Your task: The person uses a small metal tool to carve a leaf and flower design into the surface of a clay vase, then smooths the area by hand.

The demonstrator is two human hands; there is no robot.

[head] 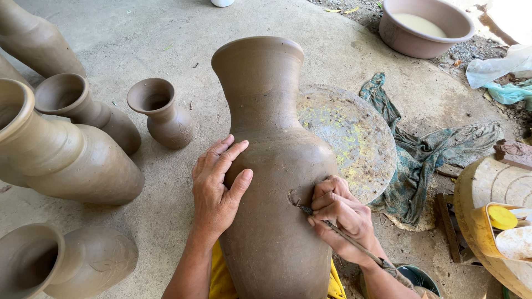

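A tall unfired clay vase (271, 166), grey-brown, with a flared rim and swelling shoulder, stands in the centre of view on the concrete floor (166, 33), directly before the person. The left hand (217, 185) lies flat against the vase's left shoulder, fingers (230, 152) extended and held close together, thumb spread apart and pressing the clay. The right hand (341, 216) rests on the vase's right flank; its fingers are curled and pinching a thin stick-like carving tool (332, 230), the tip touching the clay just beside a small curved incision (292, 199) at the fingertips. The tool's far end carries a wrapped dark binding near the wrist.

A yellow cloth (221, 279) shows below the left wrist at the vase's base. Behind the right fingers, touching the vase in view, lies a round flat disc (354, 133) flecked with yellow. Beyond it a crumpled teal patterned cloth (426, 155) spreads on the floor. Well beyond the fingers, upper right, sits a brown basin (424, 41) holding pale liquid, with clear and green plastic bags (499, 69) beside it. At the right edge is a pale round wheel or block (493, 182) bearing a yellow plastic tub (482, 232) with a yellow cap inside.

Left of the left fingers stand a small vase (166, 119), a medium vase (83, 108), a large vase (61, 158) and another (66, 263) at lower left, all unfired clay.
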